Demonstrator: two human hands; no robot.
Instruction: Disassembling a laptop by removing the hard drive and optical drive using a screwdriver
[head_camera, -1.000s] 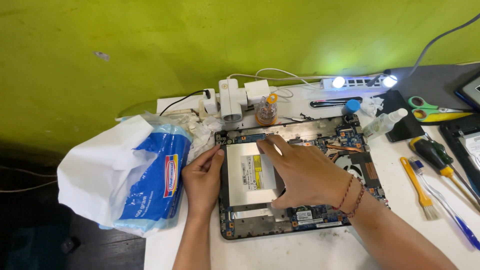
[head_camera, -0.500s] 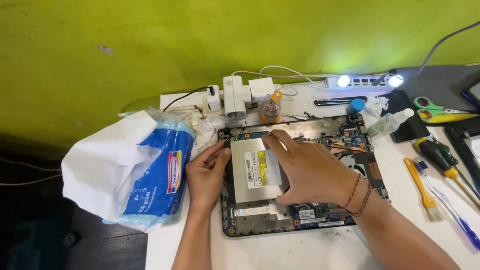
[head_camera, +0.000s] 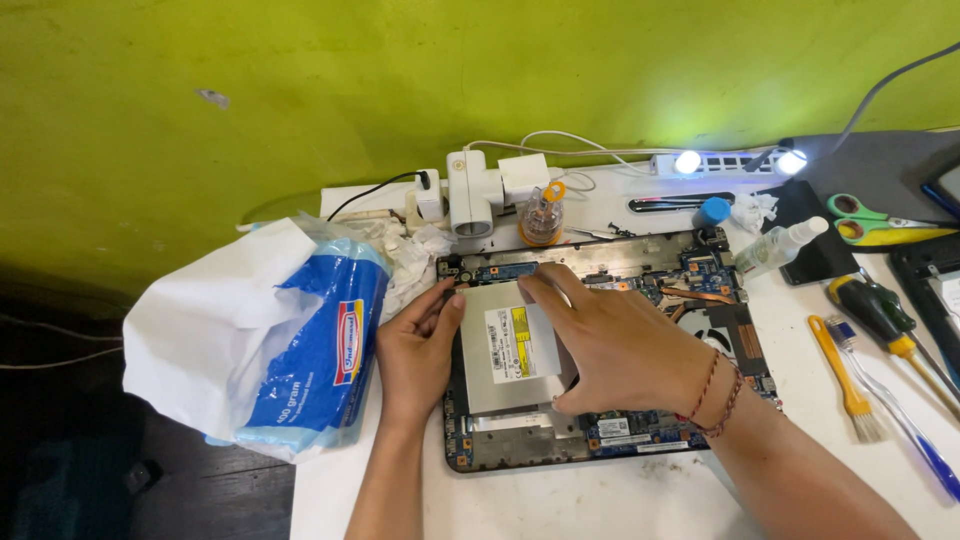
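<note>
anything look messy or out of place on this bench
Some clutter. Crumpled tissues are heaped against the opened laptop's back left corner, beside its bare circuit board. A torn tissue pack sags over the table's left edge. The left hand and right hand rest on the silver optical drive, which sits square.

The laptop (head_camera: 610, 360) lies on the bench (head_camera: 560, 500). Left of it lies the bag (head_camera: 265, 350), behind it the adapter (head_camera: 470, 190), right of it the brushes (head_camera: 850, 375).
</note>
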